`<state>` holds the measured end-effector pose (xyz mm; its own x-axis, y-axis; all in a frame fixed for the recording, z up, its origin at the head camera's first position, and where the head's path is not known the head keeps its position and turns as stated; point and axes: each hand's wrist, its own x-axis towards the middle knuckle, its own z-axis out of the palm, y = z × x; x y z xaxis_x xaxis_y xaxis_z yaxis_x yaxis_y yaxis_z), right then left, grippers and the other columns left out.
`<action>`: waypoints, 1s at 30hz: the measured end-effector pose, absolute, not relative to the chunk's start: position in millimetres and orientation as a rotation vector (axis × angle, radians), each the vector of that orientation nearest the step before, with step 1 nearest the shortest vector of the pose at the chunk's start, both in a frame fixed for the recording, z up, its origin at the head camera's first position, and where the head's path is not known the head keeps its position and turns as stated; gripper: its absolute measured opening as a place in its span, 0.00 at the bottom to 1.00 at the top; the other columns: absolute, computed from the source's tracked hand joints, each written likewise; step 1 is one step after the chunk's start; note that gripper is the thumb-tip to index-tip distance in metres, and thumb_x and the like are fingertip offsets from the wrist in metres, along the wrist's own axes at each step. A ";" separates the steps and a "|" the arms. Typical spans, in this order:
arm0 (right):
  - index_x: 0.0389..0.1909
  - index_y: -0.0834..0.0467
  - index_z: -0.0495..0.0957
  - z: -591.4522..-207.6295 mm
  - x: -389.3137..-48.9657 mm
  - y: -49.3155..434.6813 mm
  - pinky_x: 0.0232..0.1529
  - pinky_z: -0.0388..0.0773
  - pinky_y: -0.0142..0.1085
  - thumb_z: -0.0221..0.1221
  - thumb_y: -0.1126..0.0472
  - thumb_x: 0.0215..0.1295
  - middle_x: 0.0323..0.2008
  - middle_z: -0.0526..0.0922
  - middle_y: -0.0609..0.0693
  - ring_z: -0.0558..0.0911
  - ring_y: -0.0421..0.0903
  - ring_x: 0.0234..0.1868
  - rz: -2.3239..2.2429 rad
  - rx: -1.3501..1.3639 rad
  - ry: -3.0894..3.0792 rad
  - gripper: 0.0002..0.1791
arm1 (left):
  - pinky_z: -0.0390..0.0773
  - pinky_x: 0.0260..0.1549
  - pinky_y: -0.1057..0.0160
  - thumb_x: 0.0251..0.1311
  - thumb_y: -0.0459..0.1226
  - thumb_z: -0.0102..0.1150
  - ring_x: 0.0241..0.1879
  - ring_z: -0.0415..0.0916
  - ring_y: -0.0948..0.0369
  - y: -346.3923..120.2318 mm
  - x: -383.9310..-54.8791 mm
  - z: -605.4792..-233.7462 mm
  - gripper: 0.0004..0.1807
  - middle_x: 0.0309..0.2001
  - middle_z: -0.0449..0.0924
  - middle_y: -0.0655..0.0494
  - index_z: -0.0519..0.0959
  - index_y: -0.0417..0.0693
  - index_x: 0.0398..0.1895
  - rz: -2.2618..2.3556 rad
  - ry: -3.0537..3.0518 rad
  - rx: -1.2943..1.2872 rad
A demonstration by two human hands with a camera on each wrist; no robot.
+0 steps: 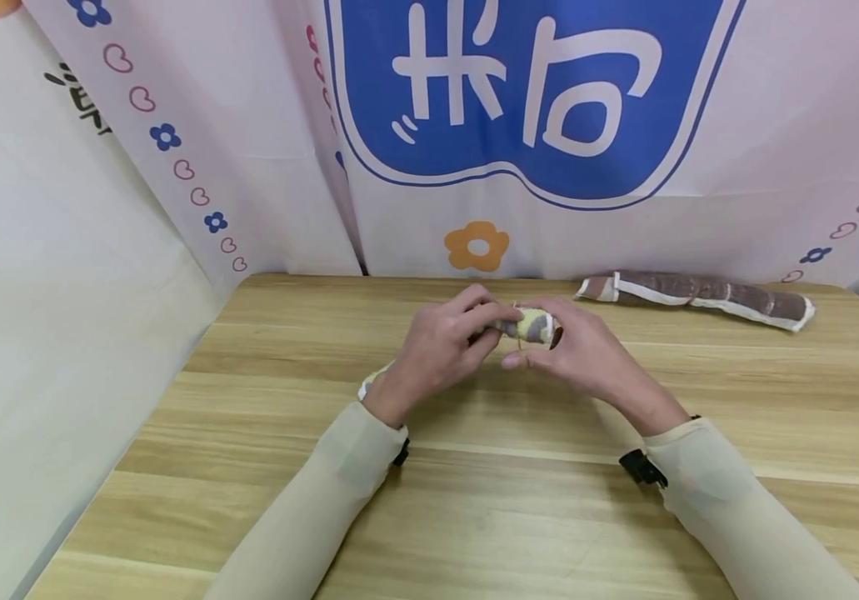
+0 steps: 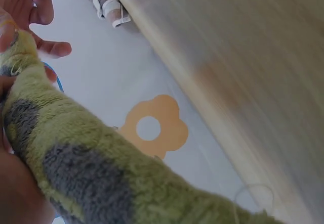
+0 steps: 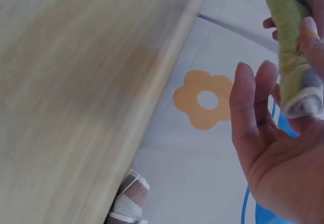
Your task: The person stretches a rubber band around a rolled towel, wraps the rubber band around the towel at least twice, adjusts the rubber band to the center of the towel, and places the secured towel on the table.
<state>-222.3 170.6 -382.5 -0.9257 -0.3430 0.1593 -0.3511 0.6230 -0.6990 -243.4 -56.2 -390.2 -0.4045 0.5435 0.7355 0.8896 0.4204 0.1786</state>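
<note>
One plush cloth roll (image 2: 96,153), yellow-green with gray patches, lies in the left hand (image 1: 440,337), whose fingers are clamped around it; its pale-edged tip juts out to the right of those fingers, and its other end shows beyond the left wrist. Around that tip, the right hand (image 1: 582,342) holds its thumb and fingers apart, cupping rather than squeezing, with a thin orange band (image 3: 307,33) across one fingertip and apparently stretched about the cloth; how many turns it makes I cannot tell. From here, the likeliest mishap is the band springing off the tip, since it sits close to the end with little cloth to the right of it. It could also snap if the right fingers spread too wide, or catch a left fingertip, as that hand's fingers crowd against it. Should the left grip slacken, the soft layers might loosen and bulge, making an even wrap harder. Well to the right of the right hand, a brown roll (image 1: 699,297) rests along the far edge of the desk (image 1: 511,517), and an orange flower (image 1: 498,246) is printed on the white cloth (image 1: 407,237) beyond both hands.
</note>
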 end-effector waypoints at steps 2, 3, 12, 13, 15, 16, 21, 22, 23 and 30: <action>0.66 0.50 0.80 -382.0 -223.0 172.1 0.41 0.79 0.46 0.80 0.48 0.57 0.53 0.83 0.50 0.81 0.52 0.42 1.248 0.592 -2.815 0.36 | 0.72 0.25 0.71 0.68 0.27 0.59 0.27 0.74 0.66 -55.5 -243.5 -390.4 0.13 0.42 0.83 0.54 0.89 0.47 0.47 -0.806 -2.072 -1.197; 0.65 0.51 0.80 -381.5 -223.1 173.1 0.39 0.79 0.45 0.80 0.47 0.57 0.50 0.84 0.51 0.81 0.51 0.39 1.260 0.586 -2.816 0.36 | 0.73 0.26 0.71 0.68 0.27 0.59 0.28 0.74 0.66 -55.0 -243.6 -390.4 0.13 0.42 0.83 0.54 0.89 0.47 0.48 -0.832 -2.062 -1.191; 0.60 0.58 0.82 -391.5 -225.4 171.5 0.36 0.82 0.42 0.79 0.52 0.60 0.49 0.87 0.55 0.84 0.51 0.39 1.430 0.570 -2.770 0.30 | 0.74 0.28 0.70 0.67 0.25 0.62 0.29 0.73 0.64 -49.8 -242.1 -388.5 0.12 0.42 0.83 0.50 0.89 0.42 0.48 -1.034 -1.996 -1.148; 0.60 0.58 0.82 -393.6 -225.4 170.6 0.37 0.83 0.42 0.78 0.53 0.61 0.49 0.87 0.55 0.85 0.52 0.39 1.479 0.573 -2.762 0.29 | 0.74 0.28 0.69 0.67 0.25 0.62 0.29 0.73 0.64 -49.4 -242.1 -388.8 0.12 0.41 0.84 0.50 0.89 0.41 0.48 -1.059 -1.997 -1.136; 0.60 0.60 0.82 -396.4 -224.6 168.8 0.35 0.85 0.42 0.76 0.54 0.63 0.49 0.88 0.56 0.86 0.54 0.37 1.572 0.565 -2.747 0.27 | 0.74 0.27 0.69 0.67 0.25 0.62 0.29 0.73 0.63 -48.6 -241.4 -387.9 0.11 0.41 0.84 0.50 0.89 0.41 0.48 -1.115 -1.994 -1.104; 0.60 0.61 0.82 -397.2 -223.8 167.7 0.33 0.85 0.42 0.75 0.55 0.65 0.50 0.88 0.57 0.87 0.56 0.36 1.618 0.550 -2.738 0.26 | 0.74 0.27 0.68 0.67 0.25 0.63 0.30 0.74 0.63 -48.4 -240.9 -387.7 0.11 0.41 0.84 0.50 0.89 0.40 0.48 -1.146 -1.993 -1.084; 0.53 0.64 0.85 -397.9 -219.9 163.0 0.29 0.86 0.39 0.70 0.58 0.70 0.52 0.88 0.60 0.89 0.55 0.34 1.640 0.506 -2.685 0.17 | 0.73 0.27 0.66 0.67 0.25 0.65 0.30 0.73 0.61 -47.3 -240.3 -386.8 0.11 0.43 0.86 0.51 0.89 0.40 0.48 -1.273 -1.983 -0.980; 0.52 0.65 0.86 -397.9 -219.5 161.7 0.28 0.85 0.37 0.69 0.59 0.71 0.51 0.88 0.60 0.88 0.53 0.33 1.619 0.514 -2.671 0.15 | 0.72 0.26 0.65 0.67 0.25 0.65 0.30 0.72 0.61 -47.4 -240.1 -386.8 0.11 0.43 0.86 0.51 0.89 0.41 0.48 -1.291 -1.987 -0.960; 0.50 0.65 0.86 -397.6 -218.9 160.4 0.27 0.83 0.36 0.68 0.60 0.71 0.50 0.88 0.59 0.87 0.50 0.31 1.600 0.526 -2.653 0.14 | 0.71 0.26 0.65 0.67 0.25 0.65 0.30 0.71 0.61 -47.6 -240.0 -386.8 0.11 0.44 0.86 0.50 0.89 0.41 0.48 -1.305 -1.993 -0.939; 0.46 0.60 0.89 -398.0 -216.2 153.2 0.19 0.69 0.30 0.65 0.69 0.70 0.45 0.90 0.53 0.70 0.37 0.16 1.508 0.629 -2.566 0.08 | 0.71 0.26 0.64 0.68 0.25 0.63 0.30 0.71 0.62 -47.9 -237.9 -385.9 0.12 0.47 0.86 0.51 0.89 0.42 0.50 -1.400 -2.062 -0.792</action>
